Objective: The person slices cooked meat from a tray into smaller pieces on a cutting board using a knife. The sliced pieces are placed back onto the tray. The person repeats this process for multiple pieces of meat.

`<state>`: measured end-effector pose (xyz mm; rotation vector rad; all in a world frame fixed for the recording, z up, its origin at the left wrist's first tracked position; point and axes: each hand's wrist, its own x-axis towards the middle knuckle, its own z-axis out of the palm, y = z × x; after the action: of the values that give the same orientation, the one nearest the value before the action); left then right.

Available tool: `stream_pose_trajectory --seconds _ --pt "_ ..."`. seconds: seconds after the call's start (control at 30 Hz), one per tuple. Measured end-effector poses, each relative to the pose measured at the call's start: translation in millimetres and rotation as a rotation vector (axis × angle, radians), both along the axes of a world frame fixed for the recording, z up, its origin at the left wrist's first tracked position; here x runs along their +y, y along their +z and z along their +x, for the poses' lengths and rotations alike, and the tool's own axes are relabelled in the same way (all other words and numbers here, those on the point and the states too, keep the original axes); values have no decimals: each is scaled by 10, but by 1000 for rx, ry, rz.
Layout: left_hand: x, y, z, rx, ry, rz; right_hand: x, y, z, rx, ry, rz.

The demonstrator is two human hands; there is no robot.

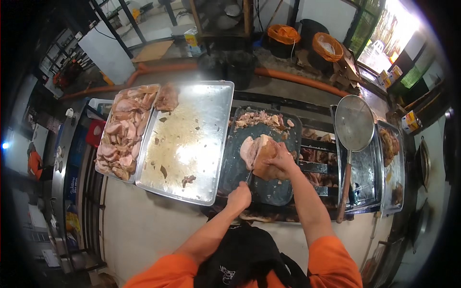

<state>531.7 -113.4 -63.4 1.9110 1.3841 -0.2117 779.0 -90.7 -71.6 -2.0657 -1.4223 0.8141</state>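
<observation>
My left hand (239, 196) grips a knife (249, 175), its handle mostly hidden in my fist. The knife meets a large piece of cooked-looking meat with skin (265, 162), at the line where a paler slice (248, 152) parts from it on the left. From the right, my right hand (282, 158) clasps the meat, fingers over its skin side and thumb towards the knife. Underneath lies a dark green cutting board or tray (234, 180). Small meat scraps (259, 120) are heaped along its far end.
To the left, a metal tray (201, 144) holds greasy liquid, leaves and a meat piece (167, 97). Beyond it, another tray (134, 176) is piled with sliced meat (124, 133). At right, a long-handled strainer (354, 122) lies across a metal tray (363, 187). A person (35, 162) is far left.
</observation>
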Motion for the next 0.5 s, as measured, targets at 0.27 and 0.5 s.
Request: stream_pose_trajectory --seconds 0.27,0.5 --pt "176 -418 35 -103 -37 57 -60 -238 150 53 4 69" --pt "653 -244 278 -76 -118 51 -21 -379 88 63 -20 56"
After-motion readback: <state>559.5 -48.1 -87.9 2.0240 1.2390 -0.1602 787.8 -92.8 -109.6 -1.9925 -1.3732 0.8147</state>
